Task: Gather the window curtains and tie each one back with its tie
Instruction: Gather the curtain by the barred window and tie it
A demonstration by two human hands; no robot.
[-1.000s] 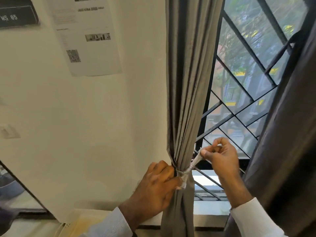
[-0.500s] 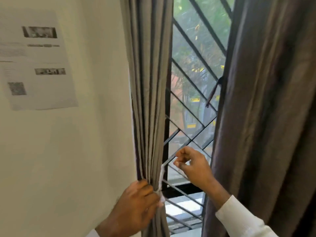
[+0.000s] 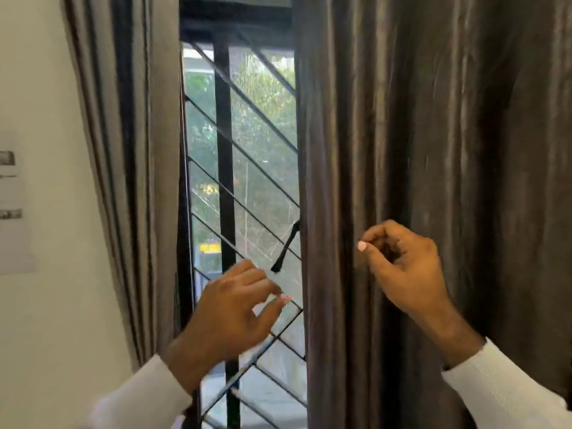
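Head view: frame is motion-blurred. Left curtain [image 3: 130,168] hangs gathered beside the wall [image 3: 40,88], folds running vertical; its lower end is hidden behind the left hand [image 3: 235,314] and sleeve, so no tie is visible there. Right curtain [image 3: 433,181] hangs loose, long axis vertical, cut off at the right edge. A dark tie [image 3: 286,247] dangles at its inner edge, slanting down-left over the window grille [image 3: 247,193]. Left hand's fingers lightly spread, holding nothing. Right hand [image 3: 399,267] is in front of the right curtain, fingers curled; can't tell if it pinches fabric.
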